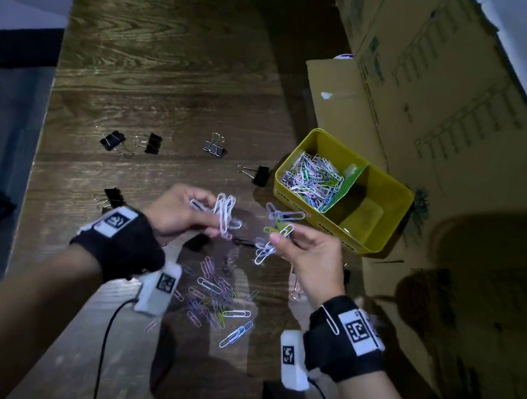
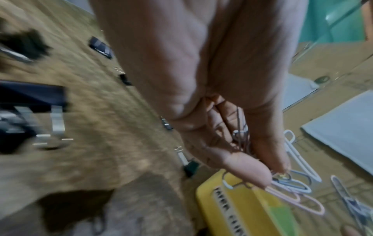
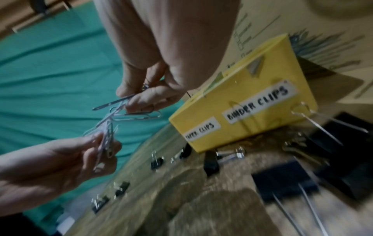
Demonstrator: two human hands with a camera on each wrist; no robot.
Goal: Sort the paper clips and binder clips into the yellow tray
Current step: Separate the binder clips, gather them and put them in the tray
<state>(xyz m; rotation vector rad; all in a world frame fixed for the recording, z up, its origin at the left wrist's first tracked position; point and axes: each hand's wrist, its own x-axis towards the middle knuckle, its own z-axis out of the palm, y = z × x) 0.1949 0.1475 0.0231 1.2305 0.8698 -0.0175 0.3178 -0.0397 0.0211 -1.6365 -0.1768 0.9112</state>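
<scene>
1. Farthest left on the wooden table [image 1: 175,47], several black binder clips [image 1: 112,140] are seen lying loose, well apart from the yellow tray [image 1: 385,225]; none is held.
2. The left hand [image 1: 181,210] is curled round a bunch of white paper clips [image 1: 223,213], pinched between thumb and fingertips above the table.
3. Below and between the two hands, a loose pile of paper clips [image 1: 218,299] is left on the table, still unsorted.
4. The right hand [image 1: 308,254] is closed on a second tangle of paper clips [image 1: 276,232], some of which hang down from the pinch; the two bunches are held just beside each other, and whether they are linked cannot be told.
5. The tray stands to the right and beyond the hands, its long axis running away to the right. Its left compartment, labelled for paper clips, is the one nearer the hands and already holds many; the right compartment looks almost bare.
6. The right hand is judged the nearer to the tray, so a short carry forward and rightward to the left compartment is what the next drop would call for.
</scene>
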